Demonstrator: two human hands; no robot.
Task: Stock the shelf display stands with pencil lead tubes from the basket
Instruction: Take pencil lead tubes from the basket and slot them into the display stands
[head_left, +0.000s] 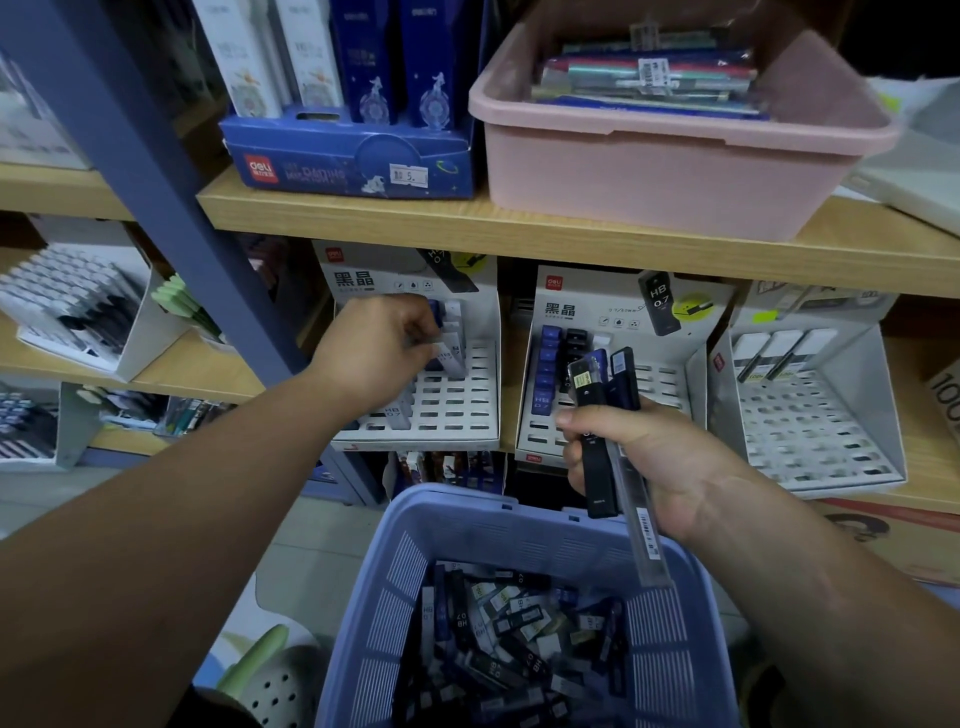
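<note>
A blue plastic basket at the bottom centre holds a heap of several pencil lead tubes. Three white slotted display stands sit on the lower shelf. My left hand reaches into the left stand and pinches a pale lead tube at its upper slots. My right hand grips a bundle of lead tubes, black, dark blue and one clear, upright in front of the middle stand. That stand has a column of blue and black tubes at its left. The right stand holds three white-capped tubes at the top.
Above, a wooden shelf carries a pink tub of pens and a blue Deli display box. A blue-grey upright post stands left of my left arm. More stationery stands fill the left shelves. A cardboard box lies at lower right.
</note>
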